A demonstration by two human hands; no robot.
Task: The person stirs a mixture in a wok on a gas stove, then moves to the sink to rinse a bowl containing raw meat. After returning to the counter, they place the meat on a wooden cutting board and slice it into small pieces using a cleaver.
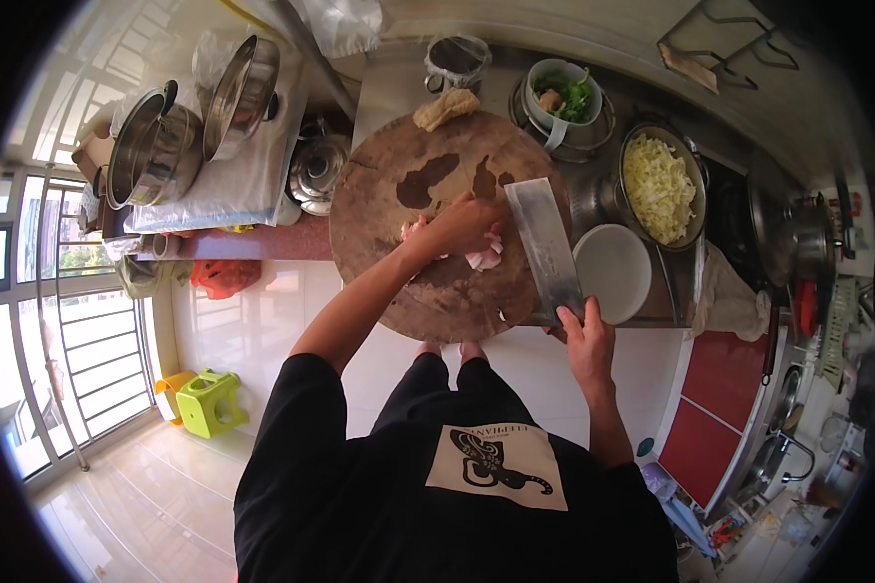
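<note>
A thick round wooden chopping board (467,306) lies before me, with dark wet patches on its far half. My left hand (474,224) rests over pieces of raw meat (485,256) near the board's middle; its fingers point down and partly hide the meat, so its grip is unclear. By its handle my right hand (589,342) holds a broad-bladed cleaver (545,237). The blade is over the board's right edge, apart from the meat. A piece of tan, rough-surfaced food (445,109) sits at the board's far edge.
A white bowl (612,273) stands right of the cleaver, near a pan of chopped cabbage (660,188). Behind are a bowl of green herbs (570,95) and a plastic-covered container (458,58). Steel pots (157,153) and a lidded pot (319,171) stand at left.
</note>
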